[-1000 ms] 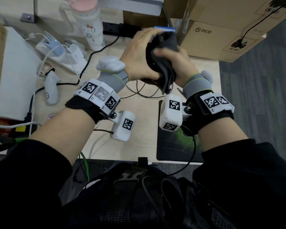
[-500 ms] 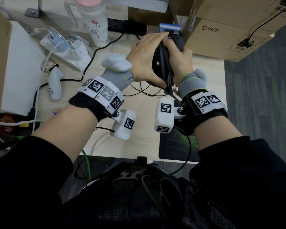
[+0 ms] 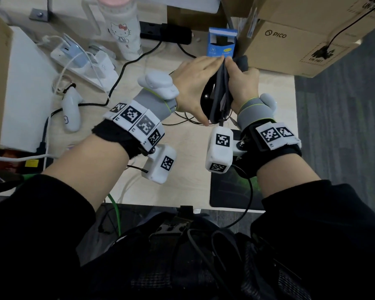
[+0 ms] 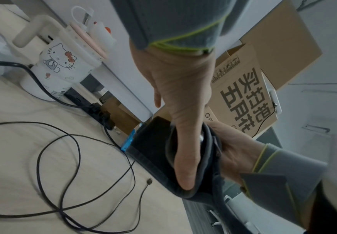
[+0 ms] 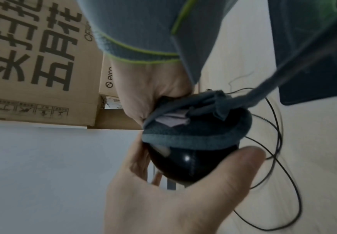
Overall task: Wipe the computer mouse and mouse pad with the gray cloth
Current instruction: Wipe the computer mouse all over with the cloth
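I saw the black mouse [image 3: 206, 98] raised above the desk [image 3: 191, 152], mostly hidden between my hands. Since a second before, the cloth [image 3: 220, 92] had flattened against it. My left hand [image 3: 195, 83] cupped the mouse; my right hand [image 3: 243, 85] gripped the cloth. The mouse pad [image 3: 232, 191] lay below.

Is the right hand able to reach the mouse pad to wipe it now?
Probably yes. The mouse pad lies uncovered on the desk just under the right hand, which already holds the gray cloth. The left hand holds the mouse up, off it.
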The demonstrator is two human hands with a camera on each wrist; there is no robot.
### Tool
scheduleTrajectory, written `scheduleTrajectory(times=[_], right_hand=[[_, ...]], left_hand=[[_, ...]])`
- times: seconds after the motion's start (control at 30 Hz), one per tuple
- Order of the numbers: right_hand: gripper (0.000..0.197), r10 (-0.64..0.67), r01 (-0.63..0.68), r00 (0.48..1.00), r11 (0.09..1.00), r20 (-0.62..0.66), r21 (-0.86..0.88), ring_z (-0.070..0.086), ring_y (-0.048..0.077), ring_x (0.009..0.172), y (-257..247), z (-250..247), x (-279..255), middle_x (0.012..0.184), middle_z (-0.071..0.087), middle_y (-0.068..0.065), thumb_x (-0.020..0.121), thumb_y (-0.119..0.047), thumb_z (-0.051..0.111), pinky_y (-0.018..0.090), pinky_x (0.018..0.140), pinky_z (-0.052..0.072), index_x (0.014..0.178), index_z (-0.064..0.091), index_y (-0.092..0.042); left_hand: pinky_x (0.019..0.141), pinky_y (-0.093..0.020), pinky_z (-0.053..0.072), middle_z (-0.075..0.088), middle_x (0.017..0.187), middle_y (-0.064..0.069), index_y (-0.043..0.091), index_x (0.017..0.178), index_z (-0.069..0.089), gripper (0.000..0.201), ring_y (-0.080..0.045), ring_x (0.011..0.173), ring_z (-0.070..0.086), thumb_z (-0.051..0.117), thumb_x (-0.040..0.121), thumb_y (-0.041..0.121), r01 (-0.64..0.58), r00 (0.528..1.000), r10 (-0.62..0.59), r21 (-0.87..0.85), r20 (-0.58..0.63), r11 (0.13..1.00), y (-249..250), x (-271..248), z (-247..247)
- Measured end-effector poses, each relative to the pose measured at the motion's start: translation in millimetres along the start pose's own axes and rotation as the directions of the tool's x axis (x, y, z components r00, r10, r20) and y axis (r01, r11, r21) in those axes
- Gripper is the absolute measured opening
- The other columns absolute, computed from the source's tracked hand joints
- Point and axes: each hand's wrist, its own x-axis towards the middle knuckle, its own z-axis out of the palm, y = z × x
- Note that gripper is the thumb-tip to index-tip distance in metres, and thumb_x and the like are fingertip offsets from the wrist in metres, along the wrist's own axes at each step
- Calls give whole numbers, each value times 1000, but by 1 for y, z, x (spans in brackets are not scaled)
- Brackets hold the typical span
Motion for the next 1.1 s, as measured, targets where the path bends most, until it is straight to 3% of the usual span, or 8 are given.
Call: scheduleTrajectory(times=[0.17,0.3,0.5,0.6,0.7,0.8,0.9,1.1], right_hand=[[27,55,-73,990,989,132,132,69,24,82,-7,-8,1,89,69,12,84,-21,70,41,84,59,97,62,1],[48,155,-221,923,963,352,156,67,30,102,-3,-10,-2,113,67,19,83,-26,69,39,89,56,122,60,0],[45,8,-9,1000,994,9,106,68,31,90,-5,-1,6,95,68,17,73,-32,75,41,82,59,99,62,3],[28,-35,36,997,999,-65,19,67,40,95,-10,0,6,76,63,11,76,-26,74,52,85,56,65,54,-11],[26,-33,35,997,999,-73,26,68,36,91,-13,-2,8,78,65,11,78,-24,74,49,85,57,64,54,-14],[27,106,-129,985,977,137,170,69,29,91,-14,-7,7,95,70,12,79,-28,73,41,88,57,91,65,-5],[49,184,-292,895,930,406,222,61,29,109,-12,-11,-2,118,63,15,93,-39,53,40,99,50,127,57,-4],[46,150,-401,771,869,619,290,54,25,117,-9,-15,-13,116,60,14,99,-43,36,39,114,38,128,51,-10]], left_hand=[[109,-33,32,37,147,-11,0,148,15,131,-27,135,37,73,47,59,42,997,-41,22,-69,999,-1,-1,3],[112,-30,27,38,147,-11,2,147,21,124,-26,136,37,81,51,50,102,986,-101,0,-135,995,-3,-1,1],[100,-40,40,52,128,-4,6,134,39,120,-25,120,50,56,37,74,118,978,-107,52,-178,992,7,8,4],[102,-42,39,47,134,-7,6,141,30,129,-26,124,47,55,35,75,104,985,-98,31,-142,994,9,10,6],[103,-41,39,46,134,-9,3,140,31,125,-27,122,47,56,38,72,83,987,-78,26,-142,996,11,10,2],[100,-34,38,44,134,-7,5,139,31,117,-25,122,47,73,45,62,119,974,-124,-37,-192,992,9,9,2],[99,-35,41,40,140,-4,11,142,25,121,-25,124,47,81,44,53,188,925,-248,-219,-287,957,9,6,0],[101,-37,36,52,127,-2,10,138,31,110,-24,117,49,81,47,45,121,917,-212,-271,-337,955,12,6,-4]])
